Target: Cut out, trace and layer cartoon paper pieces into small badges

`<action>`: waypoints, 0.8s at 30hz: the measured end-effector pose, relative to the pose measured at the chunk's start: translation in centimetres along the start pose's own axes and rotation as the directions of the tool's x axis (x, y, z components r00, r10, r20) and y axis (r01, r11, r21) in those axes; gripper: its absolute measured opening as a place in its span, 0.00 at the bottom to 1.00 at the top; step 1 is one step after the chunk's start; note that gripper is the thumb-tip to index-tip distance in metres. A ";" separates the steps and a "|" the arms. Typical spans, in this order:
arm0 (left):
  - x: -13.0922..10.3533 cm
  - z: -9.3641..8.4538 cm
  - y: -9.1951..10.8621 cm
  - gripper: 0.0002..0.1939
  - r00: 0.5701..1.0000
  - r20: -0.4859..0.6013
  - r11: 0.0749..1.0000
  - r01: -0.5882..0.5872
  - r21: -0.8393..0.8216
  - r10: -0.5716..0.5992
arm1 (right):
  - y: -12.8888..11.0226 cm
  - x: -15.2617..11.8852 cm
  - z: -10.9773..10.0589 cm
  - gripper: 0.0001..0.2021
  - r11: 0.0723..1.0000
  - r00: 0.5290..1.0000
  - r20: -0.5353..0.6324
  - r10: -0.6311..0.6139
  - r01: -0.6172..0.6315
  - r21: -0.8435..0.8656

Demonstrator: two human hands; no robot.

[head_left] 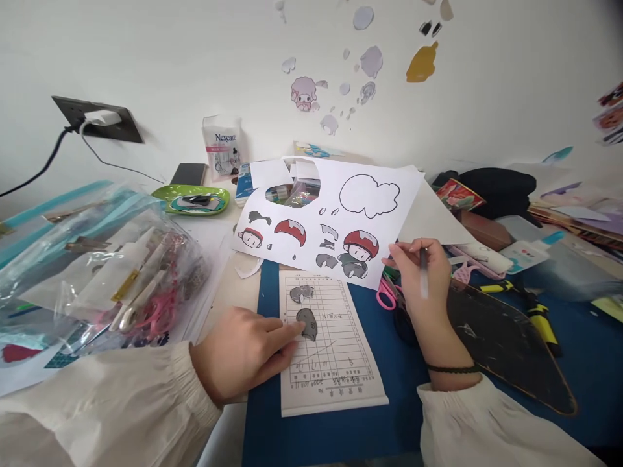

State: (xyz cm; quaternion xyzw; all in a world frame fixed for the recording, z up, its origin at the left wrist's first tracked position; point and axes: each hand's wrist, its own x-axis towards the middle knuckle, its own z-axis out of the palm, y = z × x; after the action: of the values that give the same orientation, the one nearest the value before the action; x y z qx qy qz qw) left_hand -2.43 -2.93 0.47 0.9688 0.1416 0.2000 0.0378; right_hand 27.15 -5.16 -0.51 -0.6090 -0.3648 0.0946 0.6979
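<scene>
My left hand (250, 350) rests on a printed form pad (335, 363), its index fingertip on a grey paper cutout (307, 324) and its other fingers curled. Another grey cutout (302, 294) lies just above on the pad. My right hand (423, 269) pinches the lower right edge of a white sheet (311, 253), which is tilted up behind the pad. A slim pale tool (423, 275) is also held between its fingers. The sheet shows red-capped figures, a cloud outline (368, 196) and a cut-out hole.
Clear bags of tools (141, 272) and a green dish (219, 192) are at the left. Pink scissors (386, 292), a dark board (506, 344) and yellow-black pliers (540, 318) lie at the right. A Nexcare bag (222, 152) stands by the wall.
</scene>
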 end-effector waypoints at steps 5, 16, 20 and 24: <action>0.2 0.1 0.1 0.15 0.999 -0.008 0.998 -0.049 0.047 0.049 | 0.2 0.2 -0.2 0.16 1.000 1.000 -0.015 0.013 -0.013 0.019; 0.4 0.6 2.2 0.14 1.000 0.009 0.986 -0.020 0.165 0.019 | 0.2 0.2 -0.4 0.17 0.998 0.998 -0.028 0.050 -0.049 0.045; 0.4 0.6 2.4 0.15 1.000 0.008 0.983 -0.010 0.182 0.009 | 0.1 0.2 -0.4 0.16 0.999 0.999 -0.038 0.027 -0.026 0.026; 0.4 0.7 2.5 0.16 1.000 0.013 0.980 0.008 0.201 -0.011 | -1.0 -0.3 -0.1 0.15 0.999 0.993 -0.111 -0.042 0.042 -0.008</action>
State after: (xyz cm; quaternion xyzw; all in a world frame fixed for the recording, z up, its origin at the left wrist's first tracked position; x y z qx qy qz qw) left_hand -1.14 -5.25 0.31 0.9683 0.1654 0.1779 -0.0582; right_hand 26.69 -5.61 0.31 -0.6076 -0.3385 0.0449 0.7171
